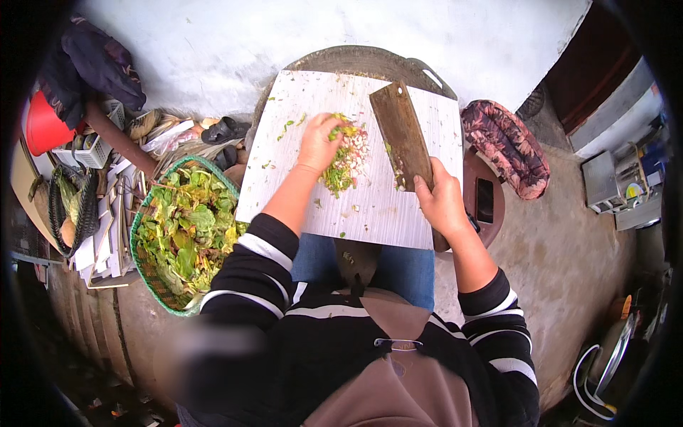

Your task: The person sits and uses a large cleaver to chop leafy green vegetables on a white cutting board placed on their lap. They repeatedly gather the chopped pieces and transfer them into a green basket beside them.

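Observation:
A pale wood-grain board (277,197) lies in front of me, with a loose pile of chopped leaves and whitish stem bits (349,155) near its middle. At the upper left of this pile, my left hand (319,137) has its fingers curled in, and some green pieces show between thumb and fingertips. My right hand (444,200) grips a cleaver by its handle, which is mostly hidden under the palm. The cleaver's broad brown-stained blade (400,133) points away from me, tilted, to the right of the pile. Bits of leaf cling along its left edge.
A green-rimmed woven basket (140,267) full of leafy greens stands left of the board. Behind the board shows a round basin's rim (352,56). At right, a phone (484,200) lies on a brown stool (496,232) beside a floral cushion (504,149). Black slippers (224,131) lie by the wall.

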Available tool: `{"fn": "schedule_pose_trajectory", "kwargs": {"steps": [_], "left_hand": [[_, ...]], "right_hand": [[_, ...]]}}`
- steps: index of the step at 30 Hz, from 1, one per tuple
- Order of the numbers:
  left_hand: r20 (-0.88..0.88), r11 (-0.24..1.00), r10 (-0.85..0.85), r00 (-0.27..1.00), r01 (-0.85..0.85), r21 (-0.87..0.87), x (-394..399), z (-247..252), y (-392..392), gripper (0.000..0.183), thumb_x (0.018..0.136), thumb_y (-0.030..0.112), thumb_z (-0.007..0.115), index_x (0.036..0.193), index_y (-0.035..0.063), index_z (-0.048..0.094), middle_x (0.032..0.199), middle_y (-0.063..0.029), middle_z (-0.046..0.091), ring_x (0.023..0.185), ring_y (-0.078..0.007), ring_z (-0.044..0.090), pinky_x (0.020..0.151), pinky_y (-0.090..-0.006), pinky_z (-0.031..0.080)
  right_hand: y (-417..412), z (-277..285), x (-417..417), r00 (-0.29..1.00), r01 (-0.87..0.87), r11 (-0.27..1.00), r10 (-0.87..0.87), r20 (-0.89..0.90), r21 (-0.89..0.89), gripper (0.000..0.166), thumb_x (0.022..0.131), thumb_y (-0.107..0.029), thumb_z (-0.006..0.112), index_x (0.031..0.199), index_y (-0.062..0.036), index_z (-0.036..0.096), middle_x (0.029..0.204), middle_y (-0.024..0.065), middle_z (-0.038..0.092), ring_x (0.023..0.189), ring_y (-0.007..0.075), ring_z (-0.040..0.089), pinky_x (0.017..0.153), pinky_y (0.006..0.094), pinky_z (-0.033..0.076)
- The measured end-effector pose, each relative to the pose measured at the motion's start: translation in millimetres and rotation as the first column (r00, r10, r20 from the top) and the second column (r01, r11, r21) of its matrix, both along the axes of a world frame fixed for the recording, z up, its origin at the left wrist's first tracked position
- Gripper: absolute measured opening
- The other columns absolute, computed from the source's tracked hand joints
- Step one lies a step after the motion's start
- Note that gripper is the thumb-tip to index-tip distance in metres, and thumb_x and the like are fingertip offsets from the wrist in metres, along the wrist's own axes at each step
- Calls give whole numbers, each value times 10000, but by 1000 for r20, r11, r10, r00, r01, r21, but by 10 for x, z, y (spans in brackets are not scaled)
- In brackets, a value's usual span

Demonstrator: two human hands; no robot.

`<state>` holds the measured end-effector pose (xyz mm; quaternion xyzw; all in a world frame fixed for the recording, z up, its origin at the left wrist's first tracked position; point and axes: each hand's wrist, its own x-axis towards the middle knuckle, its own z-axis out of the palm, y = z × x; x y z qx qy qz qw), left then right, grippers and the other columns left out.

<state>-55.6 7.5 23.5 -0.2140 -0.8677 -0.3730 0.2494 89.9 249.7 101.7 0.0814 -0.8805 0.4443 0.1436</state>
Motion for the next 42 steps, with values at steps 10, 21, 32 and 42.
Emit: {"fn": "schedule_pose_trajectory", "kwargs": {"steps": [10,21,32,42], "left_hand": [[-8,970,-1,1000,-1,-243,340,-162,-453,395,809,304,634,1119,62,596,1094,-137,563,1071,-332,496,955,-432,370],[-7,890,275,961,-257,-377,622,-84,60,369,828,346,641,1059,63,593,1053,-143,564,1027,-332,515,897,-477,395],[39,993,-1,999,5,-118,-190,245,201,156,824,203,645,885,60,638,869,-151,644,826,-344,604,756,-422,477],[198,840,-14,980,119,-529,-430,36,562,173,824,266,648,927,128,659,977,-90,597,1058,-290,527,899,-455,409]], "right_hand": [[-27,9,35,1000,19,1000,-19,5,-3,232,839,-52,575,1049,24,509,730,286,601,740,454,610,622,458,482],[-95,-15,31,1000,1,1000,0,23,-3,223,840,-53,571,1041,23,513,713,267,604,713,431,623,612,438,486],[-7,-49,5,998,44,999,-43,35,-19,231,840,-54,575,1047,27,512,712,282,596,714,453,608,606,451,483],[151,-107,-5,994,109,994,-109,-7,23,281,831,-60,581,1083,37,503,724,297,593,731,458,607,616,464,486]]}}
